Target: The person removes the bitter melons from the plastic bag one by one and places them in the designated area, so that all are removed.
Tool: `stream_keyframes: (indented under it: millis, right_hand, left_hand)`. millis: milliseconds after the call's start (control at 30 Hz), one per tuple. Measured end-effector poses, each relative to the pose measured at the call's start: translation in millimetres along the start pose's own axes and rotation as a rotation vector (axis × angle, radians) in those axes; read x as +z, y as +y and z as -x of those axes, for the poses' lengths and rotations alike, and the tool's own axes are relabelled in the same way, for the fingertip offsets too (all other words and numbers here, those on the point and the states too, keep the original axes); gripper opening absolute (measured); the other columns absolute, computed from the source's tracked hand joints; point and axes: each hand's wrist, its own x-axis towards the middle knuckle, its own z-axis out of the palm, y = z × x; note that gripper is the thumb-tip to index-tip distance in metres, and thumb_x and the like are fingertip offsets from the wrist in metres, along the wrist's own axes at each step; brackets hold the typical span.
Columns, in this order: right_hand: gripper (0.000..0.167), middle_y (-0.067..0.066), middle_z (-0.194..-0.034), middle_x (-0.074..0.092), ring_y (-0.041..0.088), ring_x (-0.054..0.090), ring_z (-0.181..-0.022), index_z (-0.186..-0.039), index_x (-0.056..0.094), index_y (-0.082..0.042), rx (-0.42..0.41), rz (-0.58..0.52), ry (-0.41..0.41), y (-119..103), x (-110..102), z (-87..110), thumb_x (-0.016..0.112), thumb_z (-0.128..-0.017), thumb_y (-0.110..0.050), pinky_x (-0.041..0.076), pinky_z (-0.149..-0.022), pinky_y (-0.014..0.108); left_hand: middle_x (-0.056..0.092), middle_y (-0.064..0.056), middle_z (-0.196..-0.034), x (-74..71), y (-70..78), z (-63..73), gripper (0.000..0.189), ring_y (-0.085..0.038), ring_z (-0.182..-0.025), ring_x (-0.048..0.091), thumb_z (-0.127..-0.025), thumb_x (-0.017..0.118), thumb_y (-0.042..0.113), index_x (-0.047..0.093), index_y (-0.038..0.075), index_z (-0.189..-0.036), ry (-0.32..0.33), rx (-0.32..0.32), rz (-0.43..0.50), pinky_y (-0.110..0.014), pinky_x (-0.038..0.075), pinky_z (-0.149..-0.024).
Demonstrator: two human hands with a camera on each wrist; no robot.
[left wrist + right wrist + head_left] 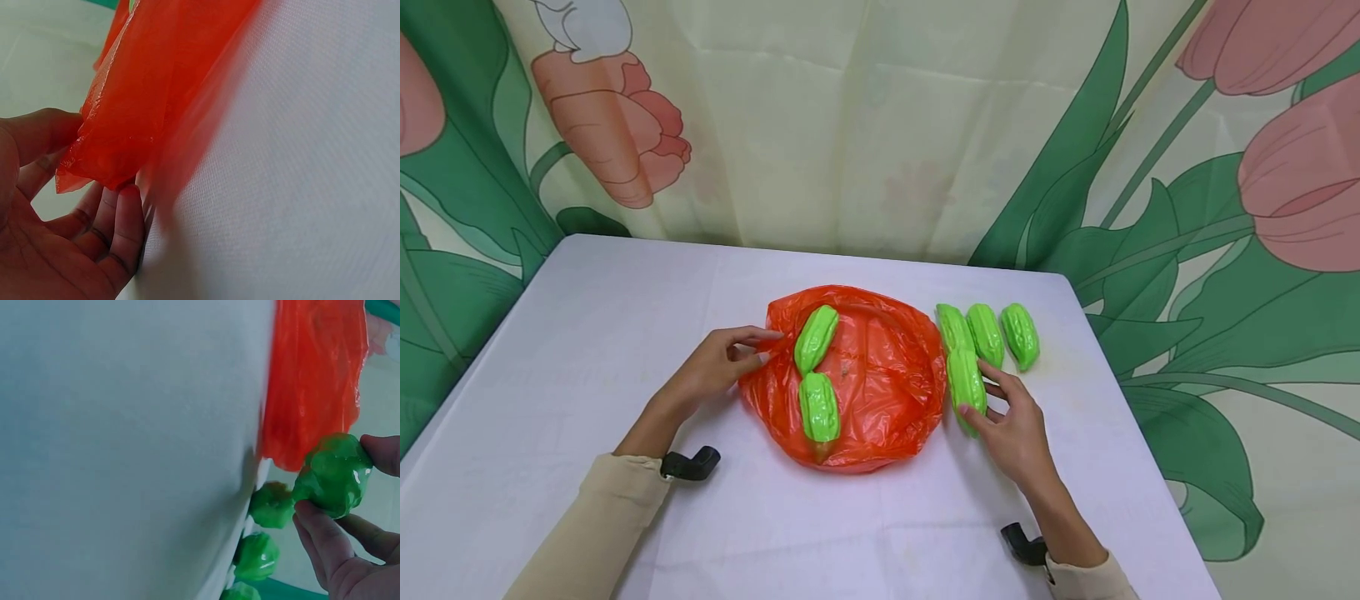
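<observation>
A red plastic bag (880, 400) lies spread open on the table, its rim rolled into a ring. Two shiny green ridged fruits, one upper (816, 337) and one lower (820, 407), lie on its left part. My left hand (730, 358) pinches the bag's left edge; in the left wrist view the thumb and fingers stand on either side of the red film (125, 125). My right hand (1015, 417) holds another green ridged fruit (966, 379) between thumb and fingertips, beside the bag's right rim. The right wrist view shows this fruit (334, 475) raised off the cloth.
Three more green fruits, left (953, 325), middle (985, 333) and right (1020, 336), lie in a row right of the bag. A white cloth (587, 350) covers the table. Behind it hangs a curtain (850, 125) printed with tulips and a carrot.
</observation>
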Motion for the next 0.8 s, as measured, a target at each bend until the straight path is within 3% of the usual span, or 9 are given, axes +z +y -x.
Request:
stream_keyframes:
  millis: [433,800]
  right_hand:
    - [0.077,0.014,-0.156,0.048,0.035,0.054,-0.141,-0.161,0.047,-0.017,0.038,0.066,-0.034,2.3,-0.9,1.5,0.080,-0.093,-0.008,0.056,-0.103,0.045]
    - [0.072,0.016,-0.154,0.051,0.039,0.057,-0.139,-0.157,0.050,-0.011,0.004,0.086,-0.067,3.1,-3.5,3.9,0.080,-0.091,-0.004,0.056,-0.103,0.046]
  left_hand:
    - [0.063,-0.018,-0.138,-0.2,-1.5,-0.9,0.042,-0.029,-0.095,0.055,-0.103,0.063,0.010,0.067,0.015,-0.144,0.003,0.009,-0.008,-0.028,0.053,-0.066]
    - [0.064,-0.019,-0.134,-2.1,-2.4,0.8,0.042,-0.028,-0.093,0.056,-0.103,0.064,0.012,0.066,0.014,-0.145,-0.007,0.020,0.005,-0.028,0.053,-0.065]
